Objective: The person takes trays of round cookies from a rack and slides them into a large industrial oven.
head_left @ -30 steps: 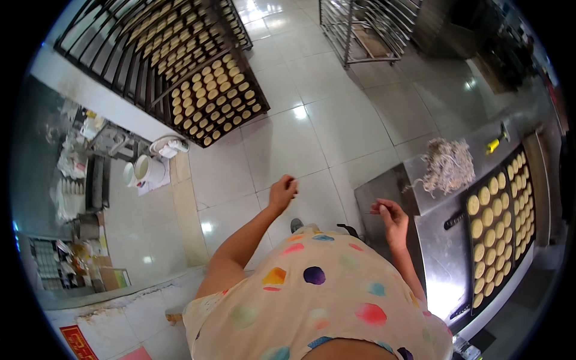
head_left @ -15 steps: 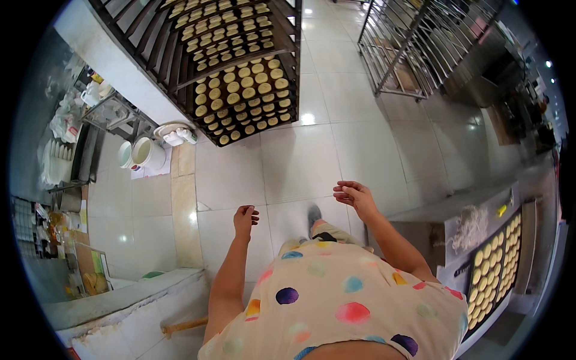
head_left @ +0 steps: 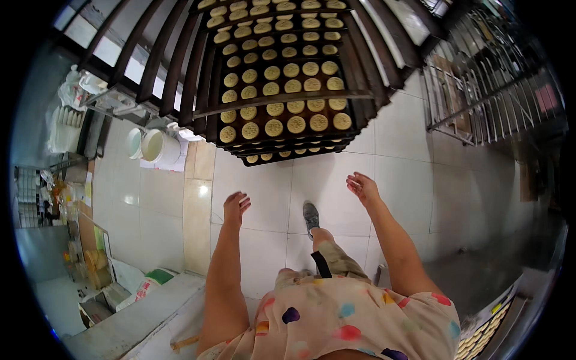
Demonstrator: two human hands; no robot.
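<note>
Straight ahead stands a tall dark rack (head_left: 288, 102) with several trays of round pale pastries on its levels. One upper tray shows rows of flat cakes (head_left: 273, 127) with a pattern pressed into their tops. My left hand (head_left: 236, 206) hangs in the air short of the rack, fingers loosely curled apart and holding nothing. My right hand (head_left: 362, 186) is raised further forward, nearer to the rack's trays, also with spread fingers and nothing in it. Neither hand touches the rack or a tray.
A second, metal rack (head_left: 474, 114) stands at the far right. White buckets (head_left: 161, 147) are on the floor at the left, beyond a beige floor strip. A low white wall (head_left: 150, 312) runs at the near left. More pastries (head_left: 489, 330) lie on a tray at the lower right.
I have stepped forward, so the dark rack now looms closer and more central. The tray of pastries on the right has slid toward the lower edge of view. Both hands remain empty.
</note>
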